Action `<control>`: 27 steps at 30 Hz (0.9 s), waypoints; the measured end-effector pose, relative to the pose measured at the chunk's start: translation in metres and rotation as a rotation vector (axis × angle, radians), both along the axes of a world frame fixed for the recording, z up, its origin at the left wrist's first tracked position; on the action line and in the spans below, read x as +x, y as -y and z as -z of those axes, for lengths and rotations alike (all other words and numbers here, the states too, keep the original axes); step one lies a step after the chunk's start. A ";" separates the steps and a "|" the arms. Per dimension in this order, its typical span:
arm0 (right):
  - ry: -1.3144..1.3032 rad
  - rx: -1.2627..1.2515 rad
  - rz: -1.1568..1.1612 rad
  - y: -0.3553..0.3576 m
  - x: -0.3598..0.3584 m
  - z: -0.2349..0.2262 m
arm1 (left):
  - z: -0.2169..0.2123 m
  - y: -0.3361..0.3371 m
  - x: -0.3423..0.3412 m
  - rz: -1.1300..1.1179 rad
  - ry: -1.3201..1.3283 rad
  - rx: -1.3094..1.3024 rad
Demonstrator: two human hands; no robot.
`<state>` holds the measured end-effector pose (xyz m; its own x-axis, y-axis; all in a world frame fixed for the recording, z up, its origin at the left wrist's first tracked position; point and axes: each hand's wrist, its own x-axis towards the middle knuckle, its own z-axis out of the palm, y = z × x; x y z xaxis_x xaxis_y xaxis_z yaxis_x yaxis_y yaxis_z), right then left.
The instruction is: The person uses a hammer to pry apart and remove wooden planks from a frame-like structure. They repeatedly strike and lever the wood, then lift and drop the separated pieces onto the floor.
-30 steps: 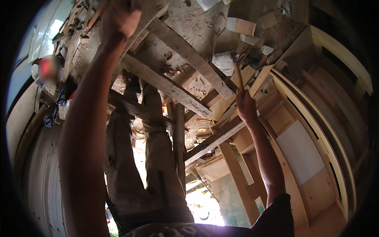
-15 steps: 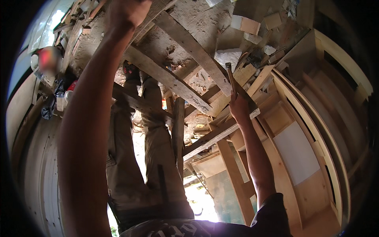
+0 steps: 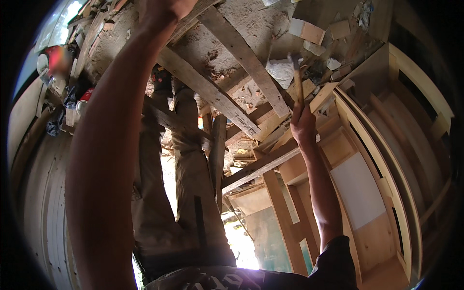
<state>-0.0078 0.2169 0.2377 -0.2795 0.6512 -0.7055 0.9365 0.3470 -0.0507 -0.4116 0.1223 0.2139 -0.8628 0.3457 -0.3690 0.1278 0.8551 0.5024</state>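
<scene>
Through my feed, the right hand's (image 3: 303, 124) grip is wrapped around the hammer (image 3: 297, 79), just right of a plank (image 3: 245, 60), probably stiff and head-heavy, so I'd hold low on its handle (image 3: 299, 91); the left hand's (image 3: 173, 7) grip, cut off, I cannot tell.

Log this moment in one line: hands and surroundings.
left hand: near plank, fingertips out of frame | right hand: gripping hammer | between hands: long board
</scene>
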 end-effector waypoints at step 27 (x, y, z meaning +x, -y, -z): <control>0.111 0.003 -0.116 -0.005 0.024 0.027 | 0.007 -0.002 0.000 0.066 -0.039 0.066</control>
<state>0.0163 0.2215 0.2105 -0.2732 0.6213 -0.7344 0.8900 0.4530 0.0522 -0.4118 0.1244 0.2067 -0.8508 0.4243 -0.3099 0.2032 0.8096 0.5506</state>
